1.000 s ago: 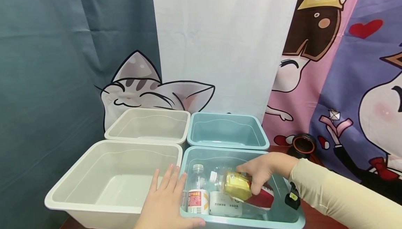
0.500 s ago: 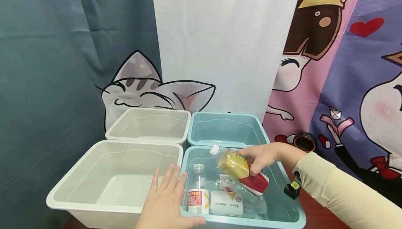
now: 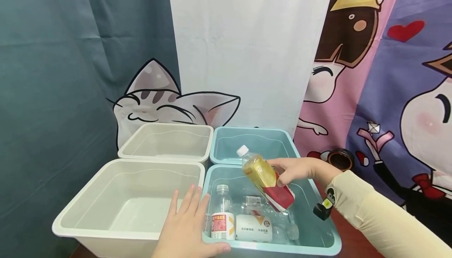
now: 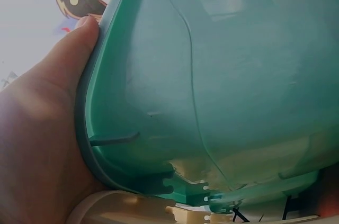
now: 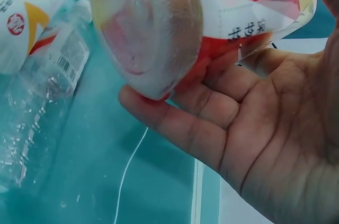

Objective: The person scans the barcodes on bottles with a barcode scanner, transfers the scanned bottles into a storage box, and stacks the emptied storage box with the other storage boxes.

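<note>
My right hand (image 3: 294, 170) grips a plastic bottle (image 3: 263, 175) with a yellow and red label, raised over the front blue bin (image 3: 282, 249). The bottle leans with its white cap to the upper left; in the right wrist view its clear base faces the camera and my fingers curl round its side. Inside that bin lie a bottle with a red-and-white label (image 3: 223, 224), a white-labelled bottle (image 3: 253, 228) and more clear plastic. My left hand (image 3: 187, 226), fingers straight, rests where the blue bin meets the front beige bin (image 3: 106, 232); its thumb lies along the blue rim.
Behind stand a smaller-looking beige bin (image 3: 169, 141) and a blue bin (image 3: 224, 152), rims close to the front pair. A dark round object with an orange ring (image 3: 340, 159) sits at the right. A printed curtain (image 3: 247, 53) hangs behind the bins.
My right hand has lifted the yellow and red bottle up out of the front blue bin, its cap tipping upward and uncovering the bottles below. My left hand has stayed in place.
</note>
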The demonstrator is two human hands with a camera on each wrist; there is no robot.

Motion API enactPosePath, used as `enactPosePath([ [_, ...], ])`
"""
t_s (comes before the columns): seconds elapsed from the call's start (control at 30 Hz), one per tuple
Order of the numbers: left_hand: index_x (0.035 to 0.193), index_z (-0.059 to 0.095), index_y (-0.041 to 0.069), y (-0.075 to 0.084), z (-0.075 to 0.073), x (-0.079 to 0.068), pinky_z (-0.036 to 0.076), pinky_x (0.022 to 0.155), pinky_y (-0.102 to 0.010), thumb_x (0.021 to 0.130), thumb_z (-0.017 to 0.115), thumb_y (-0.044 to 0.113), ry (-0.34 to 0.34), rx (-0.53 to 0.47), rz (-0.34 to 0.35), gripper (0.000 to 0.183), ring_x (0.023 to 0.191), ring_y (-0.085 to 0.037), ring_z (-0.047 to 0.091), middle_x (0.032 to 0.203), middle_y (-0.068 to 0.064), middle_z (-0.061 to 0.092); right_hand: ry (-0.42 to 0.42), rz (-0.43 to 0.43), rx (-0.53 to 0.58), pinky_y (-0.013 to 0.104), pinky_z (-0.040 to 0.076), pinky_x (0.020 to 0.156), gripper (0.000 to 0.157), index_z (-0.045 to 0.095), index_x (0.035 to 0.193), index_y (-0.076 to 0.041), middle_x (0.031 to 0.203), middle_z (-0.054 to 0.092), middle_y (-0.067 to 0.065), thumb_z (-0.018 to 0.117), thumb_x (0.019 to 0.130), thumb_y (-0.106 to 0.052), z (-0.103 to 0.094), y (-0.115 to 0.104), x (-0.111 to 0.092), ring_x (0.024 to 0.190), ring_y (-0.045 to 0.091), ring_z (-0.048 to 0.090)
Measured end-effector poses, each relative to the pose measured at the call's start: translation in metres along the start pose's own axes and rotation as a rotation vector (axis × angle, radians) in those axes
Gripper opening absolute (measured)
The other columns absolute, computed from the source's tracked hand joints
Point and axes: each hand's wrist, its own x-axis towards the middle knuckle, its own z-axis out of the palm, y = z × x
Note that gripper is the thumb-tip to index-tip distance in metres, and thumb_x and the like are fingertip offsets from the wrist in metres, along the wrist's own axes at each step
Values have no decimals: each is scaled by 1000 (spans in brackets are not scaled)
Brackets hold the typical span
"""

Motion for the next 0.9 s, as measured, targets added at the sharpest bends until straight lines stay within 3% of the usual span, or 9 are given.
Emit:
enactPosePath([
  [0.3, 148, 50, 5, 0, -3, -1, 9, 121, -61, 64, 39, 102, -29, -25, 0, 128, 152, -34, 23, 157, -18, 41, 73, -13, 61, 43, 57, 87, 73, 41, 142, -8, 127, 58, 15, 58, 72, -22, -4, 4, -1, 115, 32, 54],
  [0.43, 148, 49, 3, 0, -10, 1, 11, 120, -63, 72, 42, 96, -66, -65, 16, 121, 151, -37, 24, 157, -21, 39, 104, -4, 101, 45, 58, 87, 73, 39, 144, -6, 128, 57, 15, 57, 74, -19, -3, 4, 1, 115, 31, 55],
  [0.57, 150, 44, -1, 0, -26, 5, 14, 121, -62, 84, 47, 84, -134, -153, 37, 108, 151, -39, 24, 157, -24, 37, 119, -23, 134, 45, 58, 88, 73, 36, 145, -4, 129, 57, 15, 57, 77, -19, -1, 6, 2, 115, 31, 57],
  [0.73, 155, 37, 1, 3, -58, 19, 25, 119, -60, 93, 49, 72, -186, -289, 54, 95, 148, -40, 31, 157, -23, 38, 127, -81, 211, 48, 58, 90, 72, 34, 146, -2, 129, 57, 17, 58, 80, -22, -1, 8, 2, 117, 32, 58],
  [0.9, 160, 28, 9, 12, -79, 47, 31, 117, -57, 96, 52, 64, -204, -502, -39, 88, 147, -33, 34, 160, -15, 35, 181, -118, 251, 49, 58, 89, 72, 31, 146, 1, 128, 57, 17, 58, 84, -23, -1, 9, 0, 116, 31, 58],
])
